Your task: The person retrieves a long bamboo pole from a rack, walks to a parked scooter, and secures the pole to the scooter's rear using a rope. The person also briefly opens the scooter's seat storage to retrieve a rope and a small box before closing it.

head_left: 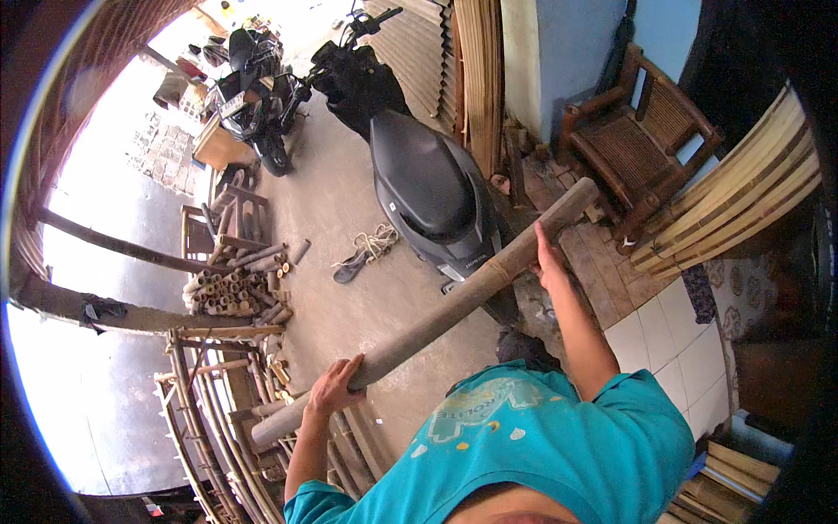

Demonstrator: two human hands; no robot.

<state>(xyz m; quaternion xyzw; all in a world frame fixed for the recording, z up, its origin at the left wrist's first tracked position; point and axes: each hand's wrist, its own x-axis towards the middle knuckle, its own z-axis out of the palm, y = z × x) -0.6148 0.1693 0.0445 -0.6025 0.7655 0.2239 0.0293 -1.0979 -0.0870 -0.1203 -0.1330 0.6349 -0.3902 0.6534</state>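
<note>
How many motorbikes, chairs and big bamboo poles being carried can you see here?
Motorbikes: 2, a black scooter and a dark motorcycle farther off.
Wooden chairs: 1, the armchair by the blue wall.
Carried bamboo poles: 1, the thick pole gripped by the left hand and the right hand.
Total: 4

Bamboo pole (436,319): one long, thick culm, grey-brown and weathered, with a visible node ring near its upper third. It is held off the floor on a diagonal, lower end at lower left, upper end raised at upper right. The surface is dry and dull. Both cut ends are exposed.
</note>
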